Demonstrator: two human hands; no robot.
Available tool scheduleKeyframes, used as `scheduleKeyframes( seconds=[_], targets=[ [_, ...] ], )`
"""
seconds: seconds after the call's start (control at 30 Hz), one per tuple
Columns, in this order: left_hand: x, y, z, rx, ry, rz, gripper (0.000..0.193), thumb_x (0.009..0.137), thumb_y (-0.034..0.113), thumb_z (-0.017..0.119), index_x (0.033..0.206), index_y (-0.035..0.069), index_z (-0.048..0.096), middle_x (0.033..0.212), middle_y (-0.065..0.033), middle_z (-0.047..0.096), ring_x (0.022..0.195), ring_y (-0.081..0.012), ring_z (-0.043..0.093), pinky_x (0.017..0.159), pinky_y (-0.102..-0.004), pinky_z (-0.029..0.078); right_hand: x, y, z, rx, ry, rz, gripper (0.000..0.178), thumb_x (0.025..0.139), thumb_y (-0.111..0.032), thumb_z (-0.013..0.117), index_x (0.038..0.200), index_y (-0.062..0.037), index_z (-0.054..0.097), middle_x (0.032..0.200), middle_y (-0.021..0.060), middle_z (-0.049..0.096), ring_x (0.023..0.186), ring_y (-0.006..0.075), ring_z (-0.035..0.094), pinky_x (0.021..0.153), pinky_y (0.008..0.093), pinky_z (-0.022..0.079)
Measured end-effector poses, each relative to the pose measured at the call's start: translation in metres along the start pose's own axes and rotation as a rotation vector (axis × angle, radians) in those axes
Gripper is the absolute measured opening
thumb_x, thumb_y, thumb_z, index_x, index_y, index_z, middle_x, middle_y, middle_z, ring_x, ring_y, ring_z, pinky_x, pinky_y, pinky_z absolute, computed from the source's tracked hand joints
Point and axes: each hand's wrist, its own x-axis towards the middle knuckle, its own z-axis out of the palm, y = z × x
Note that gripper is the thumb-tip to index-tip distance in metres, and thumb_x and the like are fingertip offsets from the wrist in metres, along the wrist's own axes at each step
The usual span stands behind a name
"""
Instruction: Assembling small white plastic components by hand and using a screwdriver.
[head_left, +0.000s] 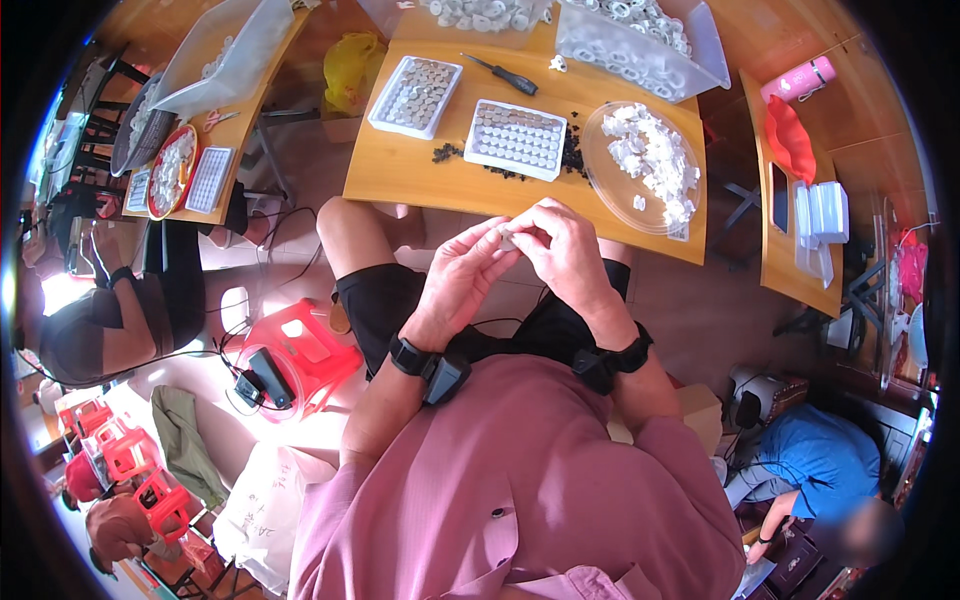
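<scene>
Above my lap, just off the table's near edge, both hands meet over a small pale grey piece (507,240). My left hand (462,268) pinches it from one side, and the fingertips of my right hand (562,245) close on it from the other. The fingers partly hide its shape. Beyond them, a white tray (508,171) holds rows of small round greyish-white pieces, and tiny black parts (573,157) lie beside it. A second white tray (398,129) of similar pieces stands farther left. To the right, a round plate (596,150) carries a heap of small white parts (640,145).
A black screwdriver (513,81) lies on the wooden table (400,178). Behind it stands a clear bin (625,80) full of white rings. A red stool (325,350) bearing a black device is at my left. Other people sit at left and lower right.
</scene>
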Motion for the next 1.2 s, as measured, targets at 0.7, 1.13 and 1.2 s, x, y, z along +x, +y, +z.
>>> scheduleKeyframes(
  seconds=[0.7, 1.13, 1.2],
  targets=[
    [0.0, -0.007, 0.014, 0.576, 0.052, 0.361, 0.022, 0.099, 0.005, 0.057, 0.118, -0.007, 0.059, 0.107, -0.0141, 0.069, 0.098, -0.0162, 0.067, 0.088, -0.0295, 0.058, -0.003, 0.002, -0.001, 0.446, -0.081, 0.445, 0.009, 0.087, 0.0, 0.066, 0.095, 0.0039, 0.067, 0.082, 0.0041, 0.069, 0.07, 0.0066, 0.063, 0.065, 0.0214, 0.051],
    [0.003, -0.004, 0.017, 0.648, 0.109, 0.296, 0.023, 0.1, 0.003, 0.052, 0.119, -0.008, 0.059, 0.11, -0.0152, 0.068, 0.099, -0.0168, 0.068, 0.089, -0.0289, 0.056, -0.006, 0.005, 0.011, 0.351, 0.02, 0.391, 0.013, 0.082, -0.004, 0.068, 0.093, 0.0025, 0.066, 0.081, 0.0088, 0.071, 0.073, 0.0119, 0.067, 0.068, 0.0273, 0.054],
    [0.004, -0.004, 0.014, 0.577, 0.078, 0.277, 0.026, 0.1, 0.002, 0.051, 0.123, -0.008, 0.058, 0.111, -0.0151, 0.068, 0.099, -0.017, 0.068, 0.09, -0.0286, 0.056, -0.006, 0.016, 0.012, 0.423, 0.026, 0.432, 0.013, 0.082, -0.005, 0.068, 0.093, 0.0022, 0.066, 0.081, 0.0081, 0.07, 0.074, 0.0114, 0.067, 0.069, 0.0269, 0.054]
  ],
)
